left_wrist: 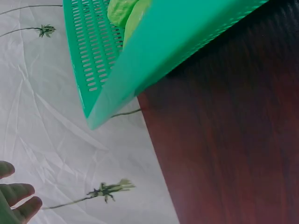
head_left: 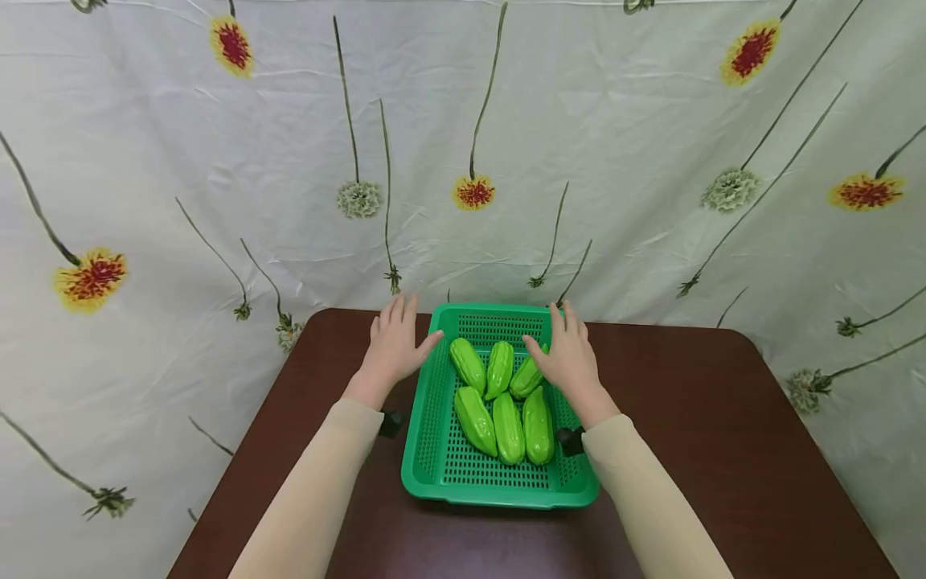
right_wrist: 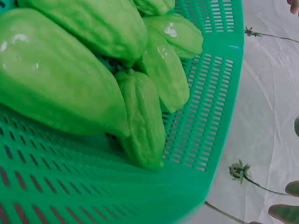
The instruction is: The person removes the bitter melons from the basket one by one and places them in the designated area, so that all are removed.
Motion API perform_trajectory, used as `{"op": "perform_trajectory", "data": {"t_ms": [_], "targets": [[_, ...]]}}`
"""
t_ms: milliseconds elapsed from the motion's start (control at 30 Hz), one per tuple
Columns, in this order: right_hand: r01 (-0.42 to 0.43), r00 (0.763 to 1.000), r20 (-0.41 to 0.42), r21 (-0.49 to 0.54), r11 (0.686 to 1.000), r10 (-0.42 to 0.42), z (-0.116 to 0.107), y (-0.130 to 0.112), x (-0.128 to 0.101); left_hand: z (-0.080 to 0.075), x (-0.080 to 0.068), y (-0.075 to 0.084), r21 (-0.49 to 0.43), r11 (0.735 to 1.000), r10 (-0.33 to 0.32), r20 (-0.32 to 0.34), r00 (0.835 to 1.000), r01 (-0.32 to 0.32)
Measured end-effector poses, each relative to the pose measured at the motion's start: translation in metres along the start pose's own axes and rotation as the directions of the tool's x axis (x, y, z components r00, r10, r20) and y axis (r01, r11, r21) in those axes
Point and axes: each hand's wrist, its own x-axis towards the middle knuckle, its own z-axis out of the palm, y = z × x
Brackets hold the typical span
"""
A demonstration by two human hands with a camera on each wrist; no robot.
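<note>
A green plastic basket [head_left: 427,474] with slotted walls stands on the table. Several glossy, bright green, ridged gourds [head_left: 510,430] lie in it in two rough rows. My left hand [head_left: 393,346], fingers spread and pointing away, is by the far left rim with its thumb reaching toward the rim. Over the far right side is my right hand [head_left: 570,358], fingers straight and thumb out, partly covering one gourd [head_left: 526,378] in the head view. Neither hand holds anything. The right wrist view shows the gourds [right_wrist: 145,116] close up, with only the fingertips [right_wrist: 284,213] at its edge.
The dark brown table [head_left: 694,418] extends to both sides of the basket and in front of it. Behind hangs a pale cloth [head_left: 615,145] printed with flowers. Small black devices [head_left: 571,441] sit at both wrists, below light sleeves [head_left: 651,498].
</note>
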Motion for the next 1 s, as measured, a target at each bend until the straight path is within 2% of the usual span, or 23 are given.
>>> {"op": "perform_trajectory", "data": {"t_ms": [233,467,733,1000], "targets": [[-0.033,0.999,0.012,0.055,0.998,0.032,0.013,-0.004,-0.003,0.005,-0.007,-0.011,-0.074,0.996,-0.053,0.025,0.998,0.055],[-0.072,0.997,0.0,0.125,0.99,0.072,0.023,-0.005,-0.007,0.012,-0.013,-0.018,-0.161,0.985,-0.069,0.006,0.998,0.069],[-0.146,0.989,0.008,0.198,0.969,0.147,0.035,-0.007,-0.007,0.018,-0.02,-0.02,-0.235,0.967,-0.096,0.033,0.995,0.101],[-0.228,0.974,0.038,0.19,0.955,0.225,0.048,-0.007,-0.01,0.027,-0.029,-0.016,-0.309,0.944,-0.096,0.067,0.993,0.112]]}}
